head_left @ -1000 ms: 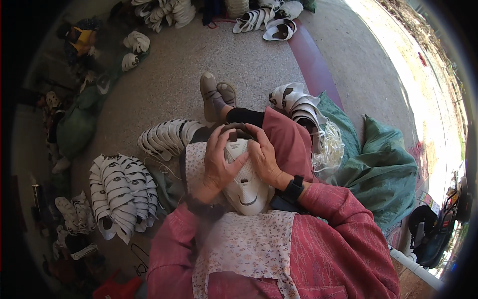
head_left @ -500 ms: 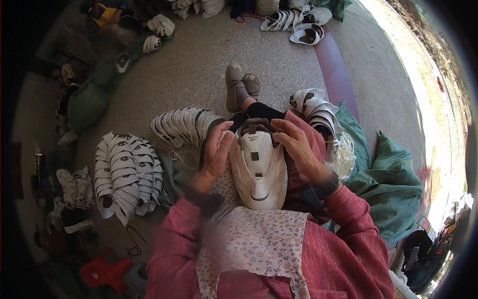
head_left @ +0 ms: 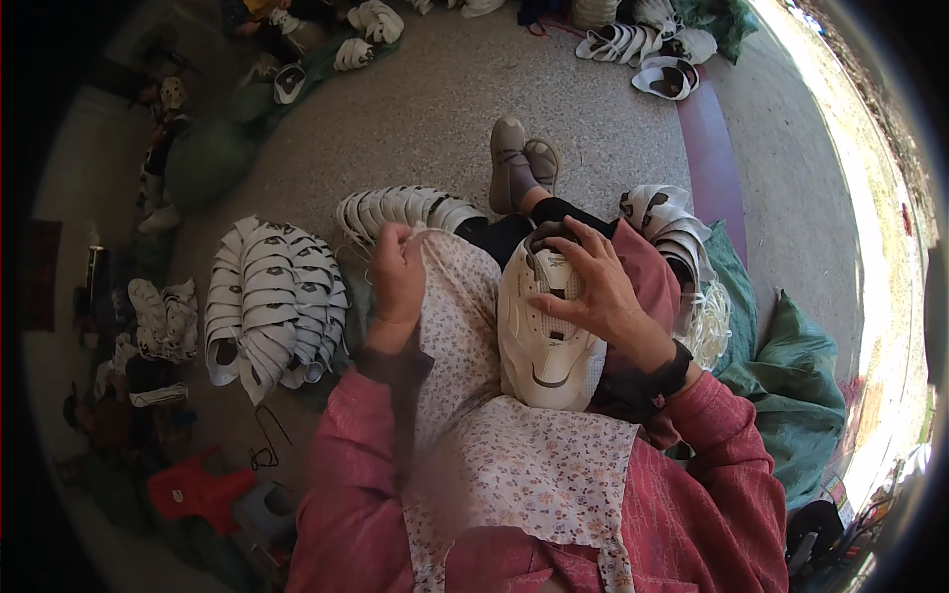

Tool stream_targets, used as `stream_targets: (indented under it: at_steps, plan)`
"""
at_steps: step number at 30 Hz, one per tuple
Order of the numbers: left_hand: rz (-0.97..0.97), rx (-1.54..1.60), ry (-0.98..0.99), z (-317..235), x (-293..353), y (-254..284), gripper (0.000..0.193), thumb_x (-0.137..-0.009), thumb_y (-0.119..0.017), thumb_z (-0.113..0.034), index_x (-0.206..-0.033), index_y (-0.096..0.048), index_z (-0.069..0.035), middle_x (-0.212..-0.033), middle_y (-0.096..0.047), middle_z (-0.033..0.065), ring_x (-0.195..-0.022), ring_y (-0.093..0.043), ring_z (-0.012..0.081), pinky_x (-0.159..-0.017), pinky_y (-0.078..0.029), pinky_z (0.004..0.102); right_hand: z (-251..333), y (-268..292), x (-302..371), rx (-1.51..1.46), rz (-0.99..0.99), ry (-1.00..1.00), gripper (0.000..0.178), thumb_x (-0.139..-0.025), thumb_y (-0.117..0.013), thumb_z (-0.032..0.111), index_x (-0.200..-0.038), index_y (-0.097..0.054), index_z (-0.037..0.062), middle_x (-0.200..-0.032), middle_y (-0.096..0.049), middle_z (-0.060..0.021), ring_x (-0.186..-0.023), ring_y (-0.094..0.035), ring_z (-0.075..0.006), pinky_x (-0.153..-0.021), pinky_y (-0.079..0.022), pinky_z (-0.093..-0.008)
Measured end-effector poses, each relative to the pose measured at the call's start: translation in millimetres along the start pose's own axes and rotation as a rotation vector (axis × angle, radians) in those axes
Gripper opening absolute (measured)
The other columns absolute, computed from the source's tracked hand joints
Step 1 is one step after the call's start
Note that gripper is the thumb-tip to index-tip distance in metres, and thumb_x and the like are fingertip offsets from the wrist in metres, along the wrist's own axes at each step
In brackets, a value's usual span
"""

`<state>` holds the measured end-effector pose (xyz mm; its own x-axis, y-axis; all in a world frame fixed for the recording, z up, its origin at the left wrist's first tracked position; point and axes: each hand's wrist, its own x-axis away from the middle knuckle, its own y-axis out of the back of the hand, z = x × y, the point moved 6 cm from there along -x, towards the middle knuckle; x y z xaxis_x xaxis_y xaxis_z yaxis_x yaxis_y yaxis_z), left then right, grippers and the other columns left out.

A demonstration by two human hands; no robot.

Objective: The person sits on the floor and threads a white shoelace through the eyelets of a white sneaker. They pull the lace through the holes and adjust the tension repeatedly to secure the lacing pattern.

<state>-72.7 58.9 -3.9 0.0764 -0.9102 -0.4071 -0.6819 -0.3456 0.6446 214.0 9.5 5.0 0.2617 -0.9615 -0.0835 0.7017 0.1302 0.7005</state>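
Shoe (head_left: 551, 346): white, lying on the lap, toe near, dark-lined opening far, sole not visible. It sits just right of the raised flap of the apron (head_left: 460, 326), its toe end touching the apron's near part.

Right hand (head_left: 598, 301): wide grip on the shoe. Thumb lies across the upper near the tongue; fingers are spread toward the opening at the far end. How hard they press, cannot tell. A dark watch (head_left: 674, 371) is on this wrist.

Left hand (head_left: 397, 282): narrow grip, fingers curled in, at the far left corner of the apron. Cloth runs up to the fingertips and is held there. Hand is apart from the shoe.

Surroundings: left stack (head_left: 275, 301) of nested white uppers on the floor, left of the left hand; middle stack (head_left: 405, 208) just beyond that hand; right stack (head_left: 667, 227) beyond the right knee, with white cord (head_left: 708, 326) hanging at its near end. Green sack (head_left: 791, 395) on the right, beside the cord. Red stool (head_left: 193, 491) at near left. Loose upper (head_left: 664, 79) at far right on the floor, near the purple stripe (head_left: 714, 168).
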Motion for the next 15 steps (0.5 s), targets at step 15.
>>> stream_targets:
  at_steps: [15]
  plan:
    - [0.469, 0.275, 0.075, -29.8, 8.4, 10.8, 0.06, -0.094, -0.069, -0.047, -0.135, -0.057, -0.006, -0.145, -0.051, 0.0127, -0.138, -0.042, 0.0317, -0.113, -0.034, 0.0469, -4.7, -2.4, 4.5, 0.056, -0.212, 0.162, 0.059, -0.083, -0.072, 0.048, -0.122, -0.062, 0.0048, -0.14, -0.053, -0.016, -0.134, -0.043, -0.0424, -0.108, -0.037, -0.0541]
